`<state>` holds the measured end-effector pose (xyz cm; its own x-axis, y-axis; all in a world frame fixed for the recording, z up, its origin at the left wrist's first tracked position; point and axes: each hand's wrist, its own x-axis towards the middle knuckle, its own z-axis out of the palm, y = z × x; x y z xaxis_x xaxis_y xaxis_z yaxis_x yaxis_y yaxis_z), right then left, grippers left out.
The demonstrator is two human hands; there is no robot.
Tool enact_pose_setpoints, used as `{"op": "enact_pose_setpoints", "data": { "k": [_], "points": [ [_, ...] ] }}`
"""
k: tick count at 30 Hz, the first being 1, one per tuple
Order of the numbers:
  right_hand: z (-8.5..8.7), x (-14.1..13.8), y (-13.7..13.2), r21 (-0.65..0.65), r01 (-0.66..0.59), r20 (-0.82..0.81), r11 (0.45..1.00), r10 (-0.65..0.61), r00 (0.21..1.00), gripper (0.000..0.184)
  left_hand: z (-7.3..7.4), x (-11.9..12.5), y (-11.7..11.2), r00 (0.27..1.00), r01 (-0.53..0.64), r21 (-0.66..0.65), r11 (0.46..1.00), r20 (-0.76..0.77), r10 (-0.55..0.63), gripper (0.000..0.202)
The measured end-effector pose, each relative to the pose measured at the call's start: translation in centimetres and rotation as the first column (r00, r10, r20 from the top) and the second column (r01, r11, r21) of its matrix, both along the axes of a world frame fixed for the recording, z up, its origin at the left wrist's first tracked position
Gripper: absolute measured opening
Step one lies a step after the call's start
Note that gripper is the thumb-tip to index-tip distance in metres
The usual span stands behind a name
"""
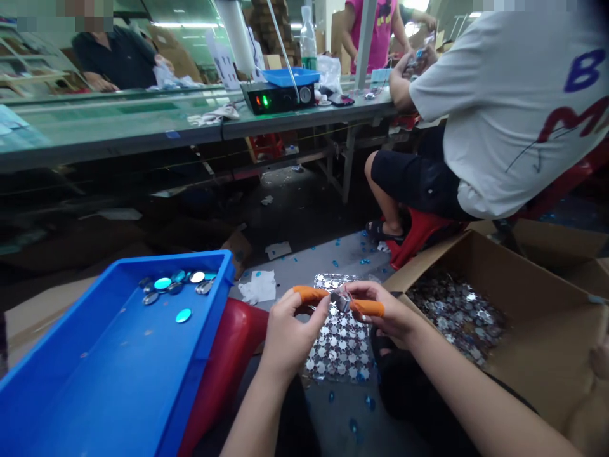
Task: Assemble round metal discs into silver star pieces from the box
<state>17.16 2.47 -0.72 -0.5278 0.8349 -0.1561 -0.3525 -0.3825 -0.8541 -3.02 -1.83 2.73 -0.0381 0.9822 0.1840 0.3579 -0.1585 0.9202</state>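
A small shiny metal piece (pixel 340 300) is held up between my two hands, its exact kind too small to make out. My left hand (pixel 299 317), with an orange finger cover, pinches its left side between thumb and forefinger. On the other side my right hand (pixel 383 314), also wearing an orange cover, has its fingers closed round the piece. Beneath them a sheet of silvery gear-shaped parts (pixel 340 355) in rows lies low down, partly hidden by the hands.
At the left a blue tray (pixel 118 368) holds several round shiny discs (pixel 183 315), resting partly over a red stool (pixel 233 349). An open cardboard box (pixel 533 355) with many silvery parts (pixel 461 311) stands right. A seated co-worker (pixel 504 114) and a workbench (pixel 285 120) are ahead.
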Motion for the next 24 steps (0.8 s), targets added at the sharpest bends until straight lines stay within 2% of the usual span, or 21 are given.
{"op": "enact_pose_setpoints", "data": {
  "k": [7,16,24],
  "points": [
    [-0.3,-0.4,-0.1,-0.117,0.021,-0.013,0.993,-0.023,1.000,0.043,-0.2,-0.1,0.1,0.997,-0.056,0.080,0.995,-0.047,0.060,0.009],
    [-1.2,-0.8,0.1,-0.115,0.009,-0.049,0.993,-0.015,0.999,0.038,-0.7,0.0,0.0,0.969,0.064,0.262,0.963,-0.247,0.003,0.007],
    [-1.6,-0.8,0.3,-0.107,0.015,-0.024,0.994,-0.018,1.000,0.038,-1.4,-0.2,-0.3,0.922,0.122,0.320,0.940,-0.386,0.012,0.014]
  ]
}}
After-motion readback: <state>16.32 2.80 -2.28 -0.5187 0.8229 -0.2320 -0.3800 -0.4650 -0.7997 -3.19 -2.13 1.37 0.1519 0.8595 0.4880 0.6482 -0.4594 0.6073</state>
